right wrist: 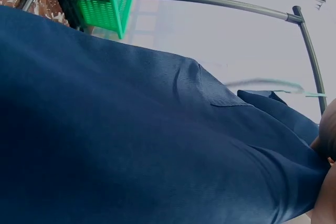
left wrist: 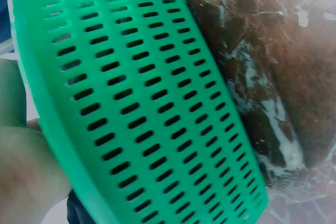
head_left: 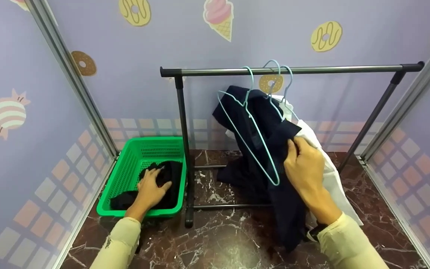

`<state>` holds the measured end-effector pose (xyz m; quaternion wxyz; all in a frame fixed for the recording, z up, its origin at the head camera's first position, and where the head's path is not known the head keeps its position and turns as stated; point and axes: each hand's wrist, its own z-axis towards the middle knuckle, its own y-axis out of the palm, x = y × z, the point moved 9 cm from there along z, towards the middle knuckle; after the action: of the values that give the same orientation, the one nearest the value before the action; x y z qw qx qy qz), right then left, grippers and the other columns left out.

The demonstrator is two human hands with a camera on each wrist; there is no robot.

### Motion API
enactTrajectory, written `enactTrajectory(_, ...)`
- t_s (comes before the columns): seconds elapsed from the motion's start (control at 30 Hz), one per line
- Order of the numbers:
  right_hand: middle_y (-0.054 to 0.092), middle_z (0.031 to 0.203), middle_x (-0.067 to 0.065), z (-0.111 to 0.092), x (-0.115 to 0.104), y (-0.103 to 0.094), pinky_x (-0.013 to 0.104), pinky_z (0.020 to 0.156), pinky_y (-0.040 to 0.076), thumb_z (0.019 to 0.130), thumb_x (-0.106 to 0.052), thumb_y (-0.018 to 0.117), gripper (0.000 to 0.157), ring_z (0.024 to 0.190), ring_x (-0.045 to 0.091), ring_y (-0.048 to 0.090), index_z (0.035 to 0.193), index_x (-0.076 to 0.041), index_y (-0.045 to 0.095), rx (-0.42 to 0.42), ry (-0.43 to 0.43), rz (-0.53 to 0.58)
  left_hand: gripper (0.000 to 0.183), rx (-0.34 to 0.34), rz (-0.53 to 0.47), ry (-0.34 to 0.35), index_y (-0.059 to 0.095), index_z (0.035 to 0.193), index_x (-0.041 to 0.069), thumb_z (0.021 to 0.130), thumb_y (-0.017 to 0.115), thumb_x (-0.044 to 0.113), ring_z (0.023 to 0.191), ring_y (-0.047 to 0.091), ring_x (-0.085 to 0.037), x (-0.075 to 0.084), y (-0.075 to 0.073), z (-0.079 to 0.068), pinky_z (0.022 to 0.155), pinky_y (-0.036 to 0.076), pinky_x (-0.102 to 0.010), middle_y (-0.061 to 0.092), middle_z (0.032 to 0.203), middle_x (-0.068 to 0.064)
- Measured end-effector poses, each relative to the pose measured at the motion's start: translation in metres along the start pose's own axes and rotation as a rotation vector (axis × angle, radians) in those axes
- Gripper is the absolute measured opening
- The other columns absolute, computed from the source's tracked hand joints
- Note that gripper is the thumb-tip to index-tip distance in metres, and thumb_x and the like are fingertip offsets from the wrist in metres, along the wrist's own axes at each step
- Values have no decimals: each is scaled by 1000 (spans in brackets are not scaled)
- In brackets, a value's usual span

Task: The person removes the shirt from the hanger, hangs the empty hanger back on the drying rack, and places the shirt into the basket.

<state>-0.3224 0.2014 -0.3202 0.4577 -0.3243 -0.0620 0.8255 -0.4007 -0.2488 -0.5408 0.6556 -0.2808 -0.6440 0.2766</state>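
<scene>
My right hand point(head_left: 304, 168) grips a navy garment point(head_left: 259, 130) by its upper edge, thumb against fingers. In the right wrist view the navy cloth point(right wrist: 147, 129) spreads across most of the picture, with part of the hand at its right end. A light-blue hanger point(head_left: 263, 140) hangs from the rail in front of the garment. Behind it, a white garment point(head_left: 336, 183) hangs lower right. My left hand point(head_left: 149, 192) reaches into a green basket point(head_left: 120, 179), its fingers spread over black clothes point(head_left: 174, 175). The basket's slotted wall point(left wrist: 142, 108) hides most of that hand in the left wrist view.
A metal rail point(head_left: 342, 69) on dark posts point(head_left: 184, 123) spans the scene, two more light-blue hanger hooks point(head_left: 289, 78) on it. Low crossbars point(head_left: 233, 206) run above the dark marbled floor point(head_left: 215, 243). Patterned panels stand on the left, right and back.
</scene>
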Motion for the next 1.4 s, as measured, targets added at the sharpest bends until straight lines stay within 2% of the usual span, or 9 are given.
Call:
enactTrajectory(0.13,68,77,24,1,-2,-7,58,66,49,101,-11,68,20,69,47,63,87,2,68,10,0,-1,72,76,-34,16,31,165,-2,108,63,29,164,12,-53,14,-7,-4,131,2,-73,23,174,-28)
enactTrajectory(0.27,63,67,23,0,-5,-16,57,59,47,102,-11,67,23,60,44,59,83,2,65,28,-13,-3,72,159,-47,14,31,165,-1,108,63,28,160,25,-50,26,-12,-10,130,13,-70,30,171,-27)
enactTrajectory(0.4,65,65,23,-1,-8,-29,58,58,48,102,-11,67,21,58,44,61,85,2,68,59,-29,7,72,202,-65,22,32,165,-1,107,64,28,157,31,-48,38,-14,-15,129,18,-66,33,168,-26)
enactTrajectory(0.57,66,65,21,-7,-10,-47,54,56,45,101,-10,69,18,55,39,60,88,1,71,95,-70,7,70,201,-65,49,34,165,1,108,63,31,157,32,-49,54,-13,-21,130,18,-66,34,169,-27)
enactTrajectory(0.77,67,65,17,-18,-11,-61,41,54,42,99,-5,70,13,52,29,58,89,2,73,98,-117,-1,65,220,-82,91,39,162,1,110,60,33,155,36,-50,69,-15,-27,130,20,-66,39,166,-27)
enactTrajectory(0.93,59,60,9,-26,-13,-66,25,53,36,97,-2,71,14,53,14,45,83,-1,70,54,-114,37,62,256,-16,199,45,158,-2,108,64,27,152,39,-51,87,-13,-34,128,22,-67,45,161,-29)
enactTrajectory(1.03,57,60,7,-31,-14,-66,23,54,36,96,-2,72,15,55,11,44,81,-2,69,27,-115,55,62,257,41,272,46,157,-4,106,67,25,153,39,-50,97,-6,-38,127,23,-67,47,160,-29)
enactTrajectory(1.17,59,61,5,-36,-16,-66,23,55,37,95,-1,72,14,56,10,44,82,-3,70,7,-120,81,61,246,76,327,47,157,-4,107,66,26,156,37,-48,109,1,-44,127,23,-68,49,159,-25)
enactTrajectory(1.4,59,62,2,-43,-16,-67,22,54,37,92,1,75,15,57,5,43,80,-7,71,13,-157,124,60,239,71,335,48,157,-1,108,66,28,154,39,-48,121,0,-48,126,27,-67,49,160,-24)
